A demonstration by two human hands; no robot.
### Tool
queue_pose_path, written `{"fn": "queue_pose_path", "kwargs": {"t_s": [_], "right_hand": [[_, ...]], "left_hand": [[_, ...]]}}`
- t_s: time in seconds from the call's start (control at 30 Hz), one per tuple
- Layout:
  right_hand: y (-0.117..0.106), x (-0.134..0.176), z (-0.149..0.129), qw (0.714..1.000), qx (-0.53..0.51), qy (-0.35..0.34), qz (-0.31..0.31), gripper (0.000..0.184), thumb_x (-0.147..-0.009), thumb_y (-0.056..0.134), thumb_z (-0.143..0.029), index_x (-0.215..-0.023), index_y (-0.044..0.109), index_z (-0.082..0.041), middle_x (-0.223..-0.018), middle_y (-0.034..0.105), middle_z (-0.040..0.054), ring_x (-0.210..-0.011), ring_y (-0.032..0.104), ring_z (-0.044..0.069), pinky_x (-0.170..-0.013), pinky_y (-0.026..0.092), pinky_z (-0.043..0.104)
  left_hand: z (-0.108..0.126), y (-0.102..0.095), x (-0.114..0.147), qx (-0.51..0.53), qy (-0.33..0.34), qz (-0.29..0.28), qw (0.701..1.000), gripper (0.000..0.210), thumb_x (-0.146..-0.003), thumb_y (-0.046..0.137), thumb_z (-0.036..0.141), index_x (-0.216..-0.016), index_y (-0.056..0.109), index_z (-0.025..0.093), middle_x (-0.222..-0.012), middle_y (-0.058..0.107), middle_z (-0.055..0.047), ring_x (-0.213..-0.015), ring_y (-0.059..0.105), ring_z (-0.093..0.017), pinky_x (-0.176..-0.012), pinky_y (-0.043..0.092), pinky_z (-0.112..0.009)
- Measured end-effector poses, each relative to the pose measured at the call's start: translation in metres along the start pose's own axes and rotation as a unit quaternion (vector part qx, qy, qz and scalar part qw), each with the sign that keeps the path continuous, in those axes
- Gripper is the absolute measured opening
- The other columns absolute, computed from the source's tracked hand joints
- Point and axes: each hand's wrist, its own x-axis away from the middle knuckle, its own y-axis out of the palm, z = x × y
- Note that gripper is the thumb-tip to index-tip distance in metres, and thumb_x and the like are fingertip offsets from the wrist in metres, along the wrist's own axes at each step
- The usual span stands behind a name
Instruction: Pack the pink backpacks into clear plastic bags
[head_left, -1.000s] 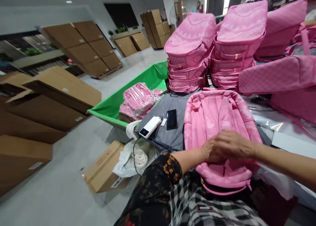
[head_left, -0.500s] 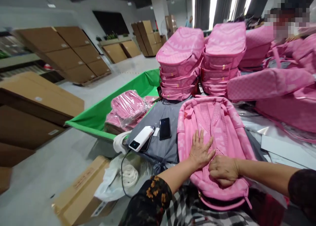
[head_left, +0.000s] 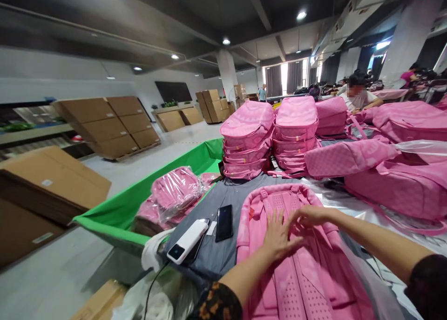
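A pink backpack (head_left: 251,236) lies on the table in front of me, its padded back panel and shoulder straps facing up. The two perforated straps (head_left: 291,289) run down the panel towards me. My left hand (head_left: 277,238) rests on the upper back panel with its fingers spread. Just to its right, my right hand (head_left: 310,215) is over the upper strap area, its fingers loosely bent and pointing left, close to the left hand's fingertips. Its thumb and the undersides of its fingers are hidden.
Stacked pink backpacks (head_left: 247,124) stand behind, with more bags (head_left: 394,185) on the right. A white power bank (head_left: 188,241) and a black phone (head_left: 224,222) lie left. A green-sided bin (head_left: 104,222) holds plastic-wrapped bags. Cartons (head_left: 104,124) stand beyond; a person (head_left: 359,96) works across.
Both hands have moved up the panel. My right hand has gone from a fist to loosely bent fingers. The straps now lie extended towards me, and the view has tilted upward.
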Motion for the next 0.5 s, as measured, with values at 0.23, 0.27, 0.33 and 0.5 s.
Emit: {"fn": "queue_pose_path", "kwargs": {"t_s": [0.23,0.27,0.33,0.5], "right_hand": [[-0.039,0.007,0.096,0.958,0.008,0.227,0.174,0.01,-0.08,0.065,-0.026,-0.074,0.062,-0.018,-0.077,0.071,0.0079,-0.075,0.067,0.022,-0.064,0.043,0.028],[-0.03,0.014,0.104,0.949,0.007,0.255,0.185,0.014,-0.078,0.067,-0.026,-0.068,0.059,-0.019,-0.073,0.07,0.0076,-0.073,0.067,0.023,-0.063,0.042,0.029],[-0.009,0.026,0.117,0.934,-0.007,0.297,0.198,0.023,-0.08,0.066,-0.029,-0.062,0.055,-0.022,-0.067,0.068,0.0064,-0.069,0.067,0.024,-0.06,0.041,0.03],[-0.005,0.039,0.148,0.896,-0.024,0.36,0.258,0.032,-0.092,0.047,-0.034,-0.07,0.067,-0.022,-0.07,0.07,0.0102,-0.069,0.069,0.026,-0.061,0.046,0.031]], "left_hand": [[-0.005,0.021,0.005,0.12,-0.018,-0.027,0.992,0.087,-0.088,0.047,0.082,-0.162,0.029,0.038,-0.173,0.019,-0.012,-0.161,0.003,-0.041,-0.127,-0.003,-0.068],[-0.005,0.02,0.006,0.13,-0.023,-0.031,0.991,0.087,-0.088,0.049,0.082,-0.162,0.029,0.039,-0.173,0.019,-0.011,-0.161,0.003,-0.04,-0.127,-0.005,-0.068],[-0.006,0.017,0.005,0.15,-0.026,-0.04,0.987,0.087,-0.088,0.049,0.082,-0.161,0.03,0.04,-0.174,0.017,-0.01,-0.161,0.003,-0.039,-0.127,-0.006,-0.067],[-0.006,0.016,0.003,0.157,-0.027,-0.043,0.986,0.086,-0.089,0.048,0.081,-0.162,0.03,0.038,-0.174,0.017,-0.011,-0.162,0.006,-0.036,-0.127,-0.008,-0.066]]}}
